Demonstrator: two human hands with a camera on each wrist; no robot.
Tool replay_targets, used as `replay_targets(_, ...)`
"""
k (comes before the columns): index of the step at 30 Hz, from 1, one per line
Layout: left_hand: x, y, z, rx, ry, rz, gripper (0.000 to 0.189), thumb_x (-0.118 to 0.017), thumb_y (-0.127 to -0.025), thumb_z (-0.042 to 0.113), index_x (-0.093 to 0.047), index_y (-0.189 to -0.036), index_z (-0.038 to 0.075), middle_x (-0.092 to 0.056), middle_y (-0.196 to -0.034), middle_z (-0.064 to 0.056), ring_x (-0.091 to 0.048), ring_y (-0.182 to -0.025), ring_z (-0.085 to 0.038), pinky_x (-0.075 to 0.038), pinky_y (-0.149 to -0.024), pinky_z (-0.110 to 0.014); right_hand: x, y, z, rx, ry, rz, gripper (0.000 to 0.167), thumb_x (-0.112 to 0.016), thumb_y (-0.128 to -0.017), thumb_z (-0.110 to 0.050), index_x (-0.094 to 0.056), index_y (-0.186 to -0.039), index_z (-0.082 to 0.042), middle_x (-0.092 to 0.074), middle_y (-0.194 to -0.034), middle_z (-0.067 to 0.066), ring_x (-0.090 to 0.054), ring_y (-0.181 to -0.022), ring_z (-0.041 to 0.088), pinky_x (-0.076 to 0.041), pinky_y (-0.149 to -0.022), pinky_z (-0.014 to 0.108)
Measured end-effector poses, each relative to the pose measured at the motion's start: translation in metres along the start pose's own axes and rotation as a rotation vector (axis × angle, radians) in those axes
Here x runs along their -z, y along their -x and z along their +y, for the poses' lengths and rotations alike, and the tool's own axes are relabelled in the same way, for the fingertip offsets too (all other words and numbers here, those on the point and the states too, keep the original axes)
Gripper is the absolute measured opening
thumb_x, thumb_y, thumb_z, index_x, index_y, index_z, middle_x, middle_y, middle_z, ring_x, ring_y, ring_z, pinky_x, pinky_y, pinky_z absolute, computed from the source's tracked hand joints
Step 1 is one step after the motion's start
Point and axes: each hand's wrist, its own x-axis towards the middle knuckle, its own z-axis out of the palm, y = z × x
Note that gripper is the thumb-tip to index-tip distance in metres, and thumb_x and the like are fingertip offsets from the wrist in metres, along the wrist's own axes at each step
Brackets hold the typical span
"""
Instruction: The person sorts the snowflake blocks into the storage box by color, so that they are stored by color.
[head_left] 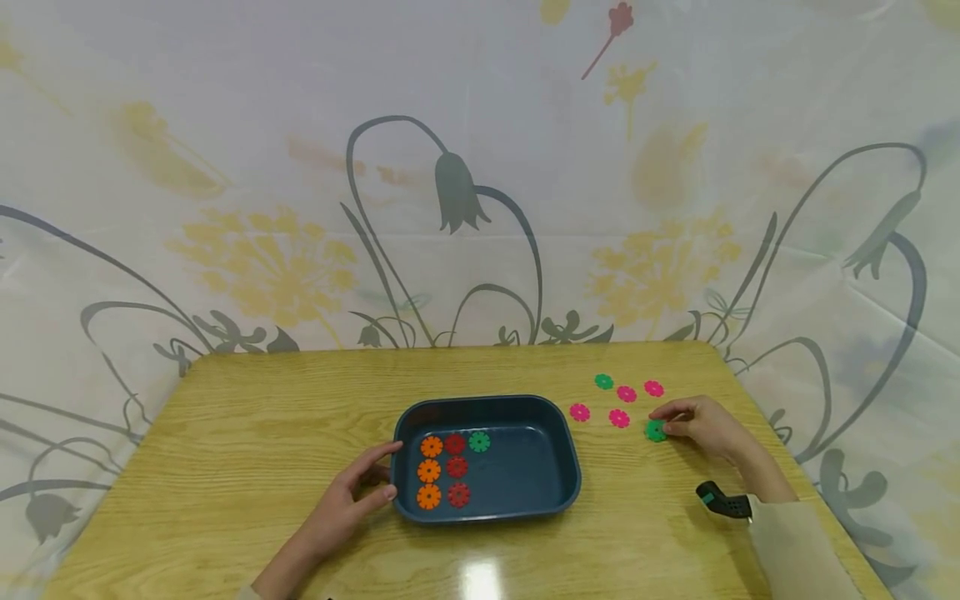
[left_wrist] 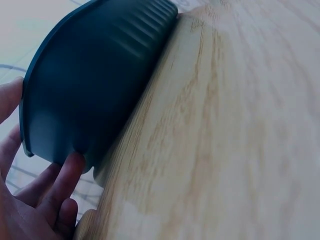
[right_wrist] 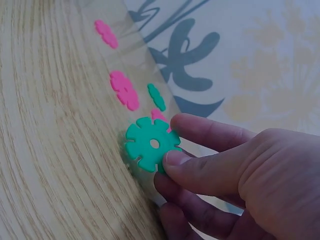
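Holding the blue tray (head_left: 517, 492) at about nine o'clock with the left hand (head_left: 341, 500), with bent fingers on its rim and outer wall, likely to stop it sliding. Reaching in there from seven o'clock. Seeing in the tray, left to right: three orange discs (head_left: 429, 470), three red discs (head_left: 457, 467) and a lone green disc (head_left: 479, 442) at the top. Looking past the tray to about two o'clock: four pink discs (head_left: 618, 418) and a loose green disc (head_left: 603, 381), all flat on the table (head_left: 285, 400). Farther right, near three o'clock, pinching a tipped green disc (right_wrist: 142, 147) in the narrow fingers of the right hand (head_left: 701, 427). Can't tell if its low edge touches the table. Seems like the picking-up step. Probably calling next for a firm pinch, a small lift and a slow swing toward nine o'clock, over the tray's rim. Coming in from five o'clock with the right arm, back of the hand up, pointing toward nine o'clock.
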Motion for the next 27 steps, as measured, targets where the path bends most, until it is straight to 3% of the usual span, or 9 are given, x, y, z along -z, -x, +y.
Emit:
replay_targets(4, 0.000, 0.000, -0.002, -0.008, -0.001, -0.001, 0.052, -0.057, -0.091, 0.001, -0.039, -0.140, 0.002, -0.047, -0.129, -0.021, -0.056, -0.099, -0.027, -0.046, -0.080, -0.030, -0.001, 0.000, -0.002, 0.003, 0.012, 0.009, 0.020, -0.060, -0.088, 0.001, -0.066, -0.107, 0.005, -0.062, -0.099, 0.015, -0.057, -0.080, 0.021, -0.049, -0.064, 0.028)
replay_targets(9, -0.001, 0.000, 0.000, 0.020, 0.009, 0.009, 0.052, -0.059, -0.091, 0.005, -0.041, -0.140, 0.007, -0.047, -0.131, -0.016, -0.056, -0.100, -0.026, -0.046, -0.080, -0.029, -0.001, 0.001, -0.005, -0.011, -0.018, 0.008, 0.022, -0.058, -0.089, 0.002, -0.064, -0.110, 0.006, -0.061, -0.098, 0.016, -0.057, -0.077, 0.021, -0.049, -0.060, 0.030)
replay_targets(18, -0.001, 0.000, 0.005, 0.007, 0.024, -0.002, 0.051, -0.057, -0.092, 0.006, -0.040, -0.140, 0.008, -0.047, -0.131, -0.016, -0.056, -0.101, -0.028, -0.046, -0.080, -0.030, -0.002, 0.000, -0.017, -0.031, -0.081, 0.012, 0.026, -0.057, -0.090, 0.000, -0.061, -0.114, 0.008, -0.060, -0.099, 0.019, -0.056, -0.068, 0.026, -0.050, -0.059, 0.034)
replay_targets(27, 0.000, 0.000, 0.000, -0.015, 0.005, -0.009, 0.051, -0.055, -0.092, -0.001, -0.039, -0.140, 0.001, -0.046, -0.129, -0.023, -0.056, -0.100, -0.031, -0.047, -0.079, -0.030, -0.006, -0.005, -0.027, -0.042, -0.112, 0.015, 0.029, -0.058, -0.090, -0.002, -0.059, -0.117, 0.008, -0.059, -0.110, 0.023, -0.061, -0.082, 0.030, -0.053, -0.068, 0.036)
